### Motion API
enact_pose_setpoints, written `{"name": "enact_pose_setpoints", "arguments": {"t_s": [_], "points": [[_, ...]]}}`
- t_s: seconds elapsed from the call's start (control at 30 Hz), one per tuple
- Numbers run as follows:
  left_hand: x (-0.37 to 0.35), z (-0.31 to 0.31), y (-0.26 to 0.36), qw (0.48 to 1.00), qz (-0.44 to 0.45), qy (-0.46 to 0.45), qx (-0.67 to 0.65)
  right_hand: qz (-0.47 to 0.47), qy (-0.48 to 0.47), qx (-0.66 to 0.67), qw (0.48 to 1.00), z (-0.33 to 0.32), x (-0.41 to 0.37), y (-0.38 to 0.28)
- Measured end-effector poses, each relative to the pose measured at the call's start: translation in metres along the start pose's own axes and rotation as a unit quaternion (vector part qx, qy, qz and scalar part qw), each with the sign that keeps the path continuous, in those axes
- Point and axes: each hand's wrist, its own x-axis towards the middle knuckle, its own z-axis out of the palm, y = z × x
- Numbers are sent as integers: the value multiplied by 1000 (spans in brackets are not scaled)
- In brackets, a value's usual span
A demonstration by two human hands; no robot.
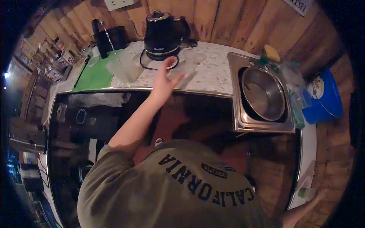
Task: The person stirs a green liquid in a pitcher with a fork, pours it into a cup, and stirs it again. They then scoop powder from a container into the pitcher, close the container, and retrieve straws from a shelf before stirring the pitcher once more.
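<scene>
My left hand reaches over the counter just in front of a black electric kettle, thumb and fingers apart and nothing in them. Beneath the kettle, a dark cord loops over the worktop. Left of this hand stands a frosted jug with a long, twisted metal handle rising from it. Far off at the lower right, my right hand is dim and blurred beside a pale and green item on the counter edge; its fingers do not show clearly.
A green cutting mat lies left of the jug. To the right, a steel bowl sits in the sink. A yellow sponge, plastic bags and a blue bucket are by the wall. Bottles line the left corner.
</scene>
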Motion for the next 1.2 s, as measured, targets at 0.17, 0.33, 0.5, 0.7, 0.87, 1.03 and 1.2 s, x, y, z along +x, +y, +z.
{"name": "enact_pose_setpoints", "arguments": {"t_s": [0.17,0.33,0.5,0.7,0.87,1.03,1.2], "points": [[26,39,-15,995,-54,-53,64,-369,400,348,763,-75,-41,-101],[39,36,-1,987,-133,-82,42,-483,169,614,600,-216,-275,-234],[37,34,-18,996,-67,-34,41,-611,74,614,495,-300,-418,-312],[1,-63,25,996,-65,-16,-57,-777,-27,561,285,-396,-617,-396],[-32,-167,32,992,-108,26,-53,-847,374,359,115,-452,-790,-444],[-56,-245,24,980,-154,82,-99,-832,522,184,24,-481,-902,-500],[-75,-292,-4,967,-211,113,-89,-830,554,30,54,-504,-945,-528]]}}
